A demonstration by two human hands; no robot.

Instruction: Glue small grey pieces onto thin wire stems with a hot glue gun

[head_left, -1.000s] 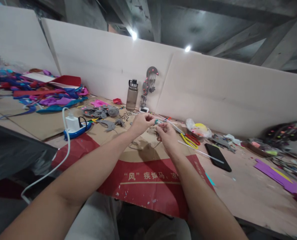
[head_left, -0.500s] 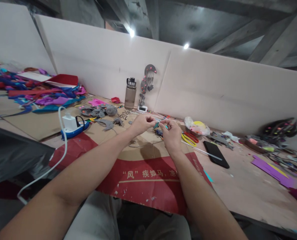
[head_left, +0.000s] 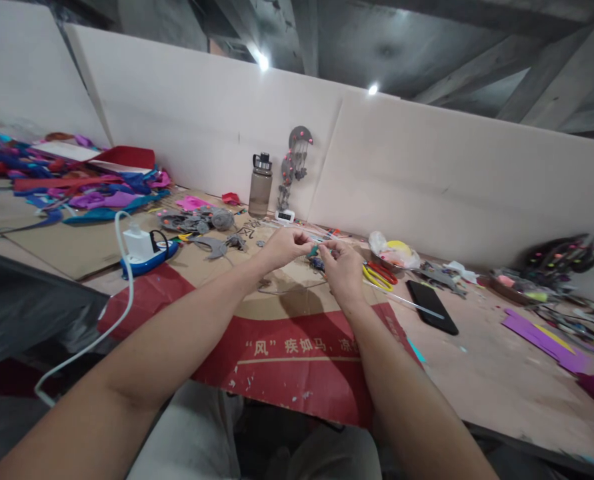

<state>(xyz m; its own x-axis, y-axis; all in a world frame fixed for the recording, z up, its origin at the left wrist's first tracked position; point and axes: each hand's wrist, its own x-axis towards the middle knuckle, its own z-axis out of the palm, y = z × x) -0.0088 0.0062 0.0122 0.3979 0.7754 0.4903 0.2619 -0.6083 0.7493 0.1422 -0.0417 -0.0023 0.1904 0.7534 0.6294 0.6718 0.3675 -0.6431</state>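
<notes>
From my head camera, I have my left hand [head_left: 285, 248] and right hand [head_left: 344, 268] close together over the cardboard [head_left: 291, 377], toward the table's [head_left: 507, 387] far edge. My left thumb and fingers are pinched shut on a small teal piece [head_left: 313, 251], soft-looking and matte, which sits between both sets of fingertips. My right fingers are bent up against it; whether they grip the piece itself, I can't tell.

The cardboard is brown and dull farther off, smooth red with printed characters nearer me, and hangs over the table's near edge. Left of my left hand lies a flat grey crescent [head_left: 215, 247], felt-like, and behind it a fuzzy grey heap [head_left: 189, 219]. A see-through bottle [head_left: 261, 190] stands upright at the far edge. To my right are looped yellow handles [head_left: 377, 275], then a flat black phone [head_left: 431, 305] with a thin clear stick [head_left: 417, 305] across it.

My fingers cover much of the teal piece, so its outline is lost. A dark blue bit [head_left: 318, 264] beside my right hand is too small to identify. The colourful scraps [head_left: 91, 180] at the left blur together.
</notes>
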